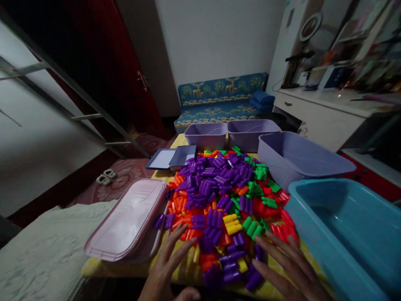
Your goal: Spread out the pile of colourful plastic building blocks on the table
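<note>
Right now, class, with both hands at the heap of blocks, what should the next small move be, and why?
Probably the right hand should pick up the purple block beside it: the heap mixes colours, and the blue tub stands close by.

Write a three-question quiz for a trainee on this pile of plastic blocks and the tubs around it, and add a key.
1. True or false: the blue tub is to the right of the block pile.
2. Multiple choice: which colour is most plentiful in the block pile? A. Purple B. Yellow C. Green
3. Short answer: what do the left hand and right hand hold?

Key:
1. True
2. A
3. Nothing; both hands are open.
</note>
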### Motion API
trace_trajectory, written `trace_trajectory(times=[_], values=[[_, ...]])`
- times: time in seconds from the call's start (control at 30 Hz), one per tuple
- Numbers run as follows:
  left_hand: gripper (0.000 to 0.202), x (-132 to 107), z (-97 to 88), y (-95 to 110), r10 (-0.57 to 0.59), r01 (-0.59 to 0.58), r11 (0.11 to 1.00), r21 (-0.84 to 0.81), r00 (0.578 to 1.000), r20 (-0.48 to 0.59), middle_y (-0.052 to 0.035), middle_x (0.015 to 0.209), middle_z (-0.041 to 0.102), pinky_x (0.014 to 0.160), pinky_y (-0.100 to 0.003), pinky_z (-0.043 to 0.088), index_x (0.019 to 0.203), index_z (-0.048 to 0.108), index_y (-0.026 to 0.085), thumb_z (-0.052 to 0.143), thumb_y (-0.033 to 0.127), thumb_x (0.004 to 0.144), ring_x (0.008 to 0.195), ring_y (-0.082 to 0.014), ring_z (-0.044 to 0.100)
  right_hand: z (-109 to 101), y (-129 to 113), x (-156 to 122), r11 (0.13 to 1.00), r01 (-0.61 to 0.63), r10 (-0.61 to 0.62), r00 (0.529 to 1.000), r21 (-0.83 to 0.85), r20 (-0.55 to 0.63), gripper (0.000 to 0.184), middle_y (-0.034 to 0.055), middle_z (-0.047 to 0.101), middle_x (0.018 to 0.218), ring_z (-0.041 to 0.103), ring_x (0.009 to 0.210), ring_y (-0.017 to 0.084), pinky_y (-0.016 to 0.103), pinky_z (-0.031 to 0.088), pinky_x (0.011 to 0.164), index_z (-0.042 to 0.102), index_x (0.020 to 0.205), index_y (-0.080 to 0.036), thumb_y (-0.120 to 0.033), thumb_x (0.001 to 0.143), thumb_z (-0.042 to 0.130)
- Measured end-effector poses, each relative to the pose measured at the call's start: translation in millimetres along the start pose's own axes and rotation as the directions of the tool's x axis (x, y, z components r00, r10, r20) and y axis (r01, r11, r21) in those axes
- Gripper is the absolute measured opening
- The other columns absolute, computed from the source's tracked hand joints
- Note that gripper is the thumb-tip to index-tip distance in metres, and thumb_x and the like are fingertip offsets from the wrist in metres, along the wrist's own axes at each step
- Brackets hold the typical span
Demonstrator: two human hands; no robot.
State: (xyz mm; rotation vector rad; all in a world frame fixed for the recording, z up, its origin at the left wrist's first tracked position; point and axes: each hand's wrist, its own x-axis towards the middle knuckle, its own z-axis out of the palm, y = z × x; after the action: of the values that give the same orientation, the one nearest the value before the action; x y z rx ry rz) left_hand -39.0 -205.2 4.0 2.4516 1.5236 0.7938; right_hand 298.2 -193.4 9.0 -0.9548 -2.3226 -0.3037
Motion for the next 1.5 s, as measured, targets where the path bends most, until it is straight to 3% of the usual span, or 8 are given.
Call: trace_trajectory(times=[0.27,0.57,0.67,0.8,0.93,1.1,1.27,1.5], values=[[0.111,9,60.8,9,0.125,-0.137,0.973,0.184,0.989,0.074,-0.0186,0.163,-0.005,0.105,-0.069,0.034,0.154,0.021,0.034,0.068,0.075,0.063,0.144,-0.0502,0.017,64,-16,8,0.977,0.184,-0.178,0.982,-0.104,0.067,0.085,0.0142,0.029,0.158,0.014,0.146,0.042,0.062,0.006,0.115,0.036,0.149,-0.039,-0.058,0.074,0.071],[0.113,43,78.4,8,0.154,-0.168,0.969,0.182,0.984,0.088,-0.0157,0.163,-0.003,0.097,-0.074,0.038,0.153,0.019,0.040,0.068,0.079,0.058,0.142,-0.0576,0.007,69,0,24,0.970,0.152,-0.154,0.988,-0.188,0.006,0.067,0.0110,0.030,0.158,0.008,0.148,0.041,0.061,0.002,0.116,0.054,0.136,-0.034,-0.063,0.077,0.064],[0.101,41,83.6,-1,0.197,-0.201,0.946,0.255,0.980,0.039,-0.0135,0.163,0.007,0.098,-0.067,0.043,0.152,0.020,0.043,0.072,0.065,0.068,0.143,-0.0529,0.013,73,11,20,0.959,0.144,-0.138,0.990,-0.244,0.041,0.070,0.0117,0.035,0.156,0.008,0.147,0.044,0.064,0.005,0.115,0.052,0.138,-0.036,-0.059,0.074,0.069],[0.090,36,96.5,-9,0.268,-0.250,0.909,0.334,0.963,-0.008,-0.0116,0.161,0.018,0.099,-0.061,0.048,0.151,0.025,0.043,0.075,0.043,0.077,0.144,-0.0468,0.022,88,18,11,0.934,0.153,-0.145,0.988,-0.324,0.048,0.076,0.0124,0.033,0.156,0.014,0.145,0.046,0.064,0.013,0.113,0.046,0.141,-0.039,-0.026,0.071,0.074],[0.092,39,109.4,-4,0.179,-0.131,0.932,0.338,0.977,-0.116,-0.0100,0.161,0.017,0.101,-0.059,0.047,0.153,0.019,0.043,0.072,0.022,0.080,0.145,-0.0429,0.021,96,22,9,0.959,0.054,-0.049,0.999,-0.278,0.023,0.071,0.0139,0.027,0.159,0.024,0.143,0.045,0.066,0.029,0.106,0.046,0.140,-0.039,-0.018,0.075,0.065],[0.096,81,91.2,5,0.237,-0.227,0.947,0.228,0.971,-0.016,-0.0131,0.162,0.010,0.103,-0.064,0.041,0.155,0.014,0.036,0.072,0.034,0.079,0.146,-0.0447,0.015,78,31,39,0.990,-0.003,0.011,0.998,-0.144,0.057,0.064,0.0167,0.021,0.160,0.026,0.143,0.043,0.064,0.039,0.102,0.052,0.137,-0.029,-0.019,0.074,0.060],[0.101,147,57.8,14,0.165,-0.183,0.975,0.129,0.976,0.140,-0.0108,0.164,0.002,0.108,-0.073,0.024,0.155,0.016,0.033,0.074,0.040,0.073,0.148,-0.0437,0.003,71,47,83,0.965,-0.256,0.256,0.967,-0.056,-0.016,0.069,0.0079,0.020,0.161,0.019,0.147,0.037,0.068,0.024,0.111,0.060,0.128,-0.028,0.001,0.066,0.049],[0.099,227,48.5,9,0.084,-0.107,0.991,0.080,0.965,0.247,-0.0107,0.164,0.004,0.102,-0.063,0.042,0.152,0.025,0.032,0.074,0.053,0.070,0.149,-0.0393,-0.001,91,91,130,0.863,-0.504,0.506,0.862,-0.045,0.043,0.069,0.0064,0.028,0.158,0.023,0.146,0.030,0.061,0.021,0.115,0.063,0.125,-0.028,0.002,0.064,0.048]])
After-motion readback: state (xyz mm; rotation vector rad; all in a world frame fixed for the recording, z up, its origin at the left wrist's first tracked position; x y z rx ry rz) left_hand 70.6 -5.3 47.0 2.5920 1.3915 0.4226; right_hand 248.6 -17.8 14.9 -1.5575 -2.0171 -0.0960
